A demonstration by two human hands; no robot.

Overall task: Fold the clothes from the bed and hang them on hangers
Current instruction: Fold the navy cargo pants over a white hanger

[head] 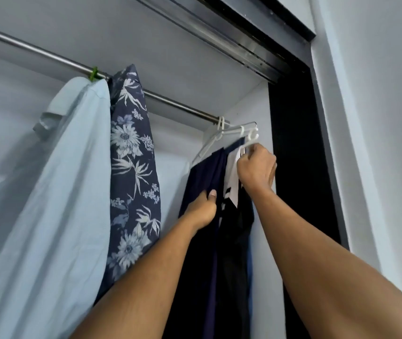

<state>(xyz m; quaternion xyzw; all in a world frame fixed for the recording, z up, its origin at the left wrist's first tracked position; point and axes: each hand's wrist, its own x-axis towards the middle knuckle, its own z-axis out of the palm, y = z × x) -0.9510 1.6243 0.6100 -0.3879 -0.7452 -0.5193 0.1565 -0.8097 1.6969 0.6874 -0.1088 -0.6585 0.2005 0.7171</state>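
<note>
hands reach up into a wardrobe, seen from the head camera looking upward. right hand [256, 167] is curled into a fist around the neck of a white hanger [250, 140], its hook [253, 133] sticking out just above the knuckles and not over the rail [48, 56]; the hook sits just off the rail's right end, close to the side wall. a black garment with white patches [234, 182] hangs from that hanger, dropping straight below the right hand and partly behind the wrist.

left hand [203, 209] is lower and to the left of the right one, fingers pressed flat into a navy garment [202, 177] with the thumb lying across the front of the cloth, gripping or pushing a fold of it. that navy garment hangs on a second white hanger [209, 145] whose hook [221, 123] is over the rail, above and between the two hands. a sliver of blue cloth [250, 260] shows below the right forearm, at the dark garments' right edge.

further left of the left hand, well apart, a floral shirt [131, 172] hangs from the rail, and beside it a pale blue shirt [55, 192] on a green hook [94, 75]. right of the right hand runs the black door frame [297, 143].
</note>
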